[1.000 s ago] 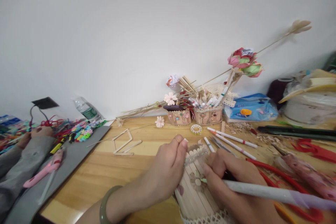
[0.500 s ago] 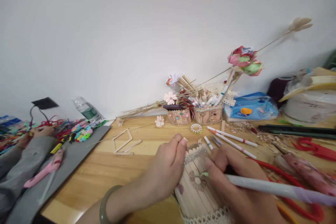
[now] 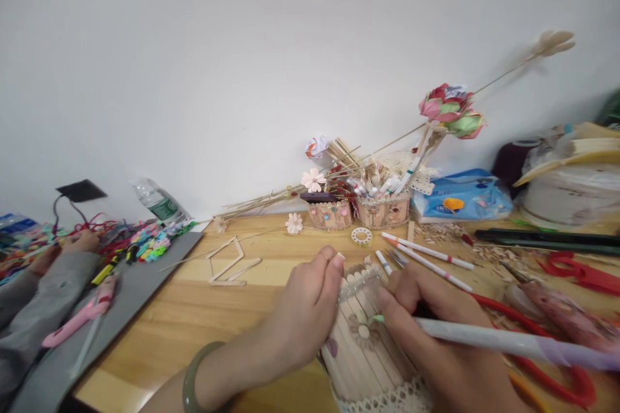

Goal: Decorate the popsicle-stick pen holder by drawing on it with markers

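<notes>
A wooden surface [image 3: 194, 300] meets a plain white wall [image 3: 242, 77]. The stick-sided piece [image 3: 351, 364] between the two hands looks largely assembled: flat sticks side by side, a glittery band [image 3: 359, 288] near its top, lace [image 3: 387, 398] below, a pale flower [image 3: 364, 332] on its front. What remains cannot be told. The left hand [image 3: 310, 313] is clamped on its upper left edge; the right hand's [image 3: 436, 335] grip is closed around a pen [image 3: 484, 337], green tip beside the flower, contact unclear.
</notes>
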Demonstrator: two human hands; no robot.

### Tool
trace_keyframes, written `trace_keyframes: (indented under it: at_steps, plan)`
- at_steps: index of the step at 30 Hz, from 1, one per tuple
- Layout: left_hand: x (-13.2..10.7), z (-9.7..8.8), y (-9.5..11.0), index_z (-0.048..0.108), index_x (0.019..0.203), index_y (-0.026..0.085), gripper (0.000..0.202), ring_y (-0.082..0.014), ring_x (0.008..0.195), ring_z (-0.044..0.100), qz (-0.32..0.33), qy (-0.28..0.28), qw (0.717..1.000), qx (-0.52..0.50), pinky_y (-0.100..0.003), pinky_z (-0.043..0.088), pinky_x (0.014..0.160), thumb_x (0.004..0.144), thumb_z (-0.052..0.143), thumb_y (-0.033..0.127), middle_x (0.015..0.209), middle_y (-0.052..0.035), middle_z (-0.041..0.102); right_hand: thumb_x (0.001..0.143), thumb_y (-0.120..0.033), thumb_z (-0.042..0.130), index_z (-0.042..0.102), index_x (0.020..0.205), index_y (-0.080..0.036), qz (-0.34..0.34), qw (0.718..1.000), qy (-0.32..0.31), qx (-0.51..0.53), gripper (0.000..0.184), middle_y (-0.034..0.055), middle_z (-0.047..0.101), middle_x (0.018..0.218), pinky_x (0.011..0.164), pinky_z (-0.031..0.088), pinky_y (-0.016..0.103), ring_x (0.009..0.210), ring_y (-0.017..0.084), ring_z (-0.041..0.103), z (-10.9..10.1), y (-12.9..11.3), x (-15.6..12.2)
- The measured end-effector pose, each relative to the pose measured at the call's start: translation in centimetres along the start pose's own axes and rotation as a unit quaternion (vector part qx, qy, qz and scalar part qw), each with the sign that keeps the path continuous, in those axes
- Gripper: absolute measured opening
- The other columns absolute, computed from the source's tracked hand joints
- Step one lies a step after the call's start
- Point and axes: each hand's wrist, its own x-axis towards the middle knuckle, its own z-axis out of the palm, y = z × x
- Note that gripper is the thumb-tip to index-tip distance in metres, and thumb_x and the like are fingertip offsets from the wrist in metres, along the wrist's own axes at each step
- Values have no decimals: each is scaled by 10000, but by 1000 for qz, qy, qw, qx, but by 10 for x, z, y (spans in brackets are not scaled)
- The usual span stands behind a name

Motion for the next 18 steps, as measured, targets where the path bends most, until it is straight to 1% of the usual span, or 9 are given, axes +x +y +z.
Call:
trace_keyframes:
  at_steps: [3, 6, 7, 9, 11, 14, 16, 18]
  plan:
    - [0, -1, 0, 415, 718, 216, 327, -130, 589, 464, 2, -9, 1000, 6, -254, 374, 606, 908, 250, 425, 628, 37, 435, 734, -132, 458, 292, 512, -248, 6, 1000, -12, -1, 300, -43, 478, 432, 410, 406, 244, 406, 124, 479, 0, 2, 1]
    - [-1, -2, 0, 416, 713, 214, 326, -128, 600, 469, 4, -6, 1000, 5, -255, 374, 622, 908, 255, 420, 623, 39, 433, 722, -116, 464, 291, 508, -245, 10, 1000, -8, -2, 304, -43, 486, 438, 410, 411, 238, 414, 123, 488, -2, 2, 2]
    - [-1, -1, 0, 415, 710, 213, 325, -125, 594, 470, 3, -5, 1000, 2, -254, 375, 617, 908, 259, 419, 623, 40, 431, 716, -109, 474, 294, 503, -243, 7, 1000, -11, 2, 309, -41, 492, 439, 411, 418, 235, 417, 124, 494, -3, 1, 3]
    - [-1, -1, 0, 413, 715, 214, 325, -118, 547, 459, -9, -9, 1000, -11, -249, 372, 563, 903, 262, 432, 615, 44, 421, 698, -100, 504, 306, 485, -240, 0, 1000, -20, 8, 323, -42, 500, 430, 408, 427, 234, 409, 125, 496, -5, -1, 3]
    - [-1, -1, 0, 410, 723, 216, 329, -115, 509, 447, -22, -16, 999, -25, -245, 364, 516, 898, 259, 450, 602, 48, 407, 690, -99, 516, 319, 471, -240, -5, 1000, -9, 8, 327, -45, 490, 412, 393, 421, 235, 391, 124, 481, -5, -2, 2]
    - [-1, -1, 0, 408, 717, 218, 325, -122, 542, 464, -18, -11, 1000, -19, -242, 374, 537, 898, 260, 443, 607, 45, 415, 727, -114, 476, 348, 485, -248, -6, 1000, 15, 4, 305, -38, 498, 424, 397, 420, 240, 402, 128, 478, -3, -3, 0]
    - [-1, -1, -1, 411, 712, 217, 324, -121, 550, 468, -11, -7, 1000, -8, -242, 380, 558, 900, 261, 434, 613, 44, 422, 743, -128, 458, 351, 497, -250, -5, 1000, -2, 4, 295, -35, 504, 432, 404, 423, 243, 411, 129, 478, -2, -2, 0]
    - [0, -1, -1, 415, 716, 217, 325, -120, 534, 464, -12, -7, 1000, -7, -241, 379, 545, 899, 261, 437, 609, 45, 423, 736, -136, 468, 343, 496, -248, -3, 1000, -22, 2, 293, -39, 496, 424, 401, 419, 241, 406, 126, 472, -2, -2, 1]
